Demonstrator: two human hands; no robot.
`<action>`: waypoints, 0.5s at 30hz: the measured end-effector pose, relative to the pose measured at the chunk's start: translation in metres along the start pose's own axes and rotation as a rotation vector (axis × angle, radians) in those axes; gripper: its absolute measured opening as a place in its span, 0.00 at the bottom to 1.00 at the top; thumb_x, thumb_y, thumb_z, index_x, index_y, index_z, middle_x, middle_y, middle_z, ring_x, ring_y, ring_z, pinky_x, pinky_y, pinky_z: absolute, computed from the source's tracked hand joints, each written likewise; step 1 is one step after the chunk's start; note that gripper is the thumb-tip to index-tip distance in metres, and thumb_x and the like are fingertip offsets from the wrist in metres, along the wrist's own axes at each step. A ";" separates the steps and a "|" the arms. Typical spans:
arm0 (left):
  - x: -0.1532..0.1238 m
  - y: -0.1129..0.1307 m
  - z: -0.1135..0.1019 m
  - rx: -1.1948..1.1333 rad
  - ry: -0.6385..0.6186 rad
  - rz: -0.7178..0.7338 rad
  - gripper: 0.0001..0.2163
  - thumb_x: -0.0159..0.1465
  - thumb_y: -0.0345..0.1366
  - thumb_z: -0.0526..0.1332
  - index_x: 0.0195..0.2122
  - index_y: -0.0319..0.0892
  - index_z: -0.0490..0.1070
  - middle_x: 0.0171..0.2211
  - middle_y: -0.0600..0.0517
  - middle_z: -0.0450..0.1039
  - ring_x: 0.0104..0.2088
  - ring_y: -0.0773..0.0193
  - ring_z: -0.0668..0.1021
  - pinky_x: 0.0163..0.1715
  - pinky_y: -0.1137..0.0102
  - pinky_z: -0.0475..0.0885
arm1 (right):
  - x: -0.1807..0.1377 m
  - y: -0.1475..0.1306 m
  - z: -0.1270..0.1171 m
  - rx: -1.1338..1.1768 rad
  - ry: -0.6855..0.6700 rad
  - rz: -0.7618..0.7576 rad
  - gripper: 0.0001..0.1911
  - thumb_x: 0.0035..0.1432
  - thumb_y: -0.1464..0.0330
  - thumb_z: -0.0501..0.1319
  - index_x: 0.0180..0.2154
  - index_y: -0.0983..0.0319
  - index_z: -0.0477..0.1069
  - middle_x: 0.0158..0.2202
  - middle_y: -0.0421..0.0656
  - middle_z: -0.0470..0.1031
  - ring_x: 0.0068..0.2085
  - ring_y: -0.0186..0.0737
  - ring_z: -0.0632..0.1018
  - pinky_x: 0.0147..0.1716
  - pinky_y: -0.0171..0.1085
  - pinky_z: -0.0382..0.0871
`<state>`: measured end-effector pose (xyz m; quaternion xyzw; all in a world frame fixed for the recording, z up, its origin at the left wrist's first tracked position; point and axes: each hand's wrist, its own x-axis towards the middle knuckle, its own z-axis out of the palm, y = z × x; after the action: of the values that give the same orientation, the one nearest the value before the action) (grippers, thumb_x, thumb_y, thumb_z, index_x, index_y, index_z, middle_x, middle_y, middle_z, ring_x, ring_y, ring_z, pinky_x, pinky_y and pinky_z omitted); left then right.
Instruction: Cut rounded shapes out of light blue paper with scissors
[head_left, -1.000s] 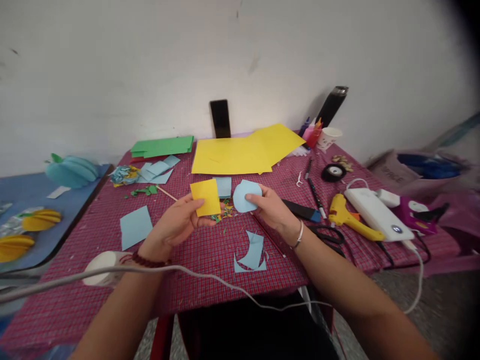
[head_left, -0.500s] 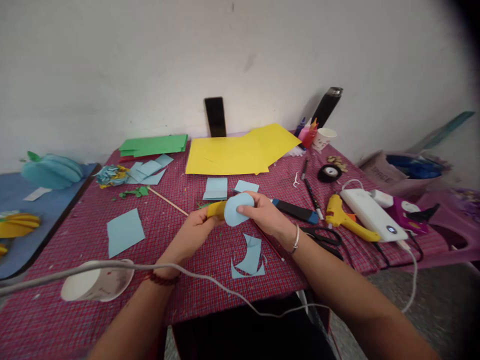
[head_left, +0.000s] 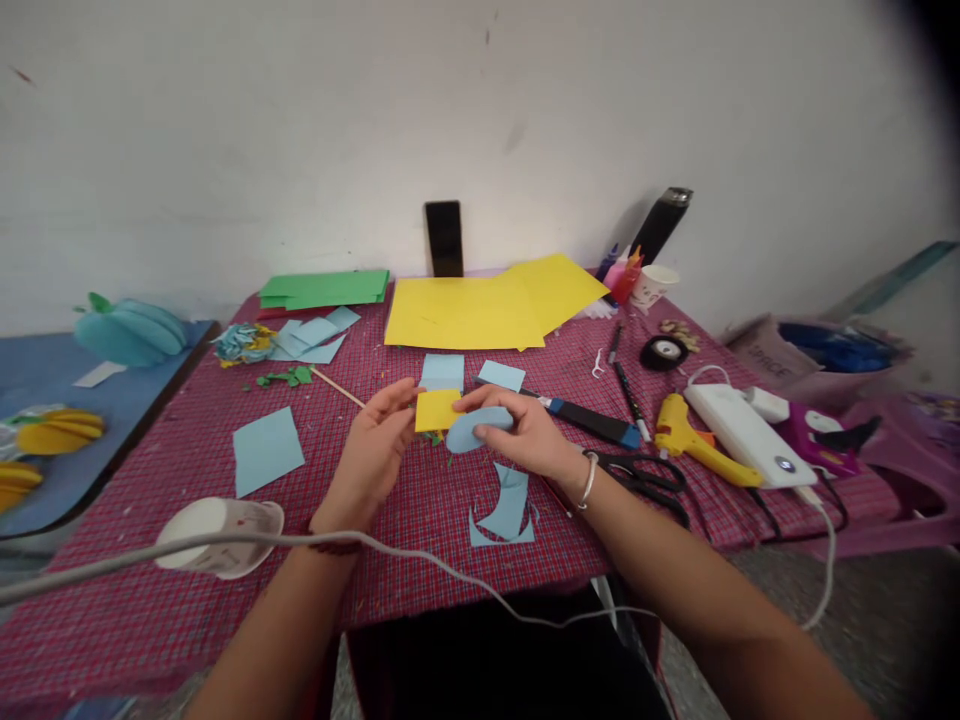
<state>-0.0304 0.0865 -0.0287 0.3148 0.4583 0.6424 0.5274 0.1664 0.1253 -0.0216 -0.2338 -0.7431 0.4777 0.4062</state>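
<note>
My left hand [head_left: 373,450] pinches a small yellow paper square [head_left: 437,410] by its left edge, above the red checked tablecloth [head_left: 420,520]. My right hand [head_left: 525,435] holds a light blue paper circle [head_left: 466,434] just below and to the right of the yellow square, and the two pieces overlap. Both hands hover over the middle of the table, close together. Blue paper offcuts [head_left: 504,508] lie just in front of my right hand.
Yellow sheets [head_left: 480,305] and green sheets [head_left: 326,288] lie at the back. Blue squares [head_left: 266,450] are scattered left and centre. A craft knife [head_left: 592,420], scissors [head_left: 645,475], glue gun [head_left: 694,440] and power bank [head_left: 742,432] lie right. A paper cup [head_left: 217,522] and cable [head_left: 420,565] sit near the front edge.
The hands came together from apart, then the yellow square and blue circle were brought to overlap. The circle tilted flatter, below the square.
</note>
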 end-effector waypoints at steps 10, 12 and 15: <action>0.002 -0.001 -0.008 -0.113 -0.132 -0.242 0.05 0.55 0.34 0.65 0.30 0.38 0.73 0.27 0.53 0.75 0.25 0.70 0.75 0.24 0.76 0.70 | -0.004 -0.004 0.007 -0.154 -0.030 -0.123 0.05 0.54 0.74 0.58 0.29 0.59 0.66 0.45 0.45 0.74 0.46 0.40 0.75 0.46 0.44 0.67; 0.003 -0.001 -0.009 -0.093 -0.107 -0.199 0.06 0.54 0.35 0.67 0.29 0.38 0.72 0.27 0.53 0.75 0.26 0.70 0.75 0.26 0.76 0.69 | -0.004 -0.005 0.007 -0.114 0.002 -0.098 0.04 0.54 0.73 0.59 0.29 0.59 0.66 0.48 0.45 0.73 0.48 0.41 0.74 0.48 0.45 0.67; 0.009 0.003 -0.014 -0.031 0.024 -0.086 0.08 0.51 0.36 0.67 0.27 0.39 0.71 0.23 0.55 0.73 0.23 0.72 0.73 0.22 0.77 0.65 | -0.002 -0.003 0.002 -0.103 0.134 -0.043 0.02 0.54 0.71 0.59 0.31 0.59 0.69 0.47 0.44 0.73 0.45 0.42 0.74 0.45 0.44 0.67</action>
<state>-0.0465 0.0916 -0.0320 0.2789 0.4679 0.6298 0.5538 0.1662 0.1212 -0.0198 -0.2698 -0.7427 0.4133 0.4526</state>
